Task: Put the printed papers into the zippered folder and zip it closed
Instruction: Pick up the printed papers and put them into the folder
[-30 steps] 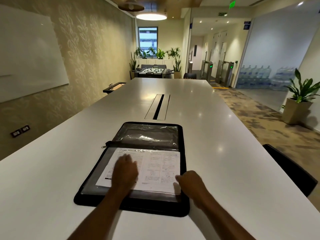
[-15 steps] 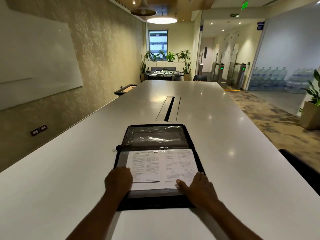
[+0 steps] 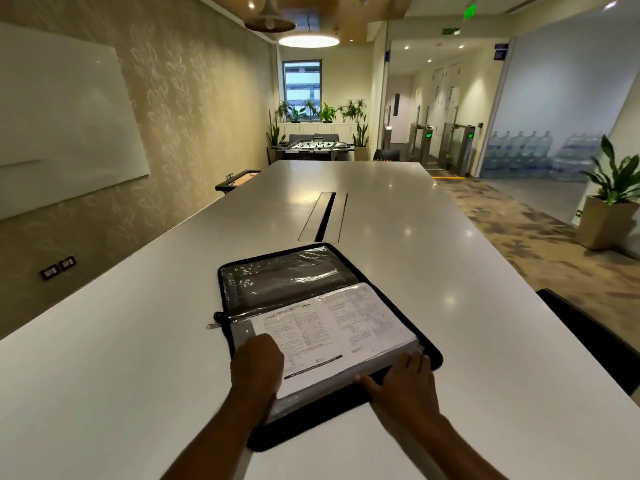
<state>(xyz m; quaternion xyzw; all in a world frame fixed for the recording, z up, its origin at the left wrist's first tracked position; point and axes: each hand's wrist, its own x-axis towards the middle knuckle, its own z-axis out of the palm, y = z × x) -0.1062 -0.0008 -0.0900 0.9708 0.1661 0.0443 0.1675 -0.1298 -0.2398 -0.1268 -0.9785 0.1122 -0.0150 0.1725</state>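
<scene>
A black zippered folder (image 3: 281, 271) lies open on the white table (image 3: 104, 358), turned at an angle. Its far half is a clear plastic pocket. The printed papers (image 3: 346, 327) lie on its near half. My left hand (image 3: 258, 365) sits on the papers' near left corner with its fingers curled onto the sheets. At the folder's near right edge my right hand (image 3: 401, 382) rests with fingers apart, thumb along the papers' near edge. The zipper pull (image 3: 214, 322) sticks out at the folder's left side by the spine.
A cable slot (image 3: 325, 216) runs along the table's middle beyond the folder. A dark chair (image 3: 595, 344) stands at the table's right edge. A potted plant (image 3: 609, 202) is on the floor at the right. A whiteboard (image 3: 62, 126) hangs on the left wall.
The folder has turned so its near right corner points away to the right. Both hands slid from the middle of the papers to their near edge and corners.
</scene>
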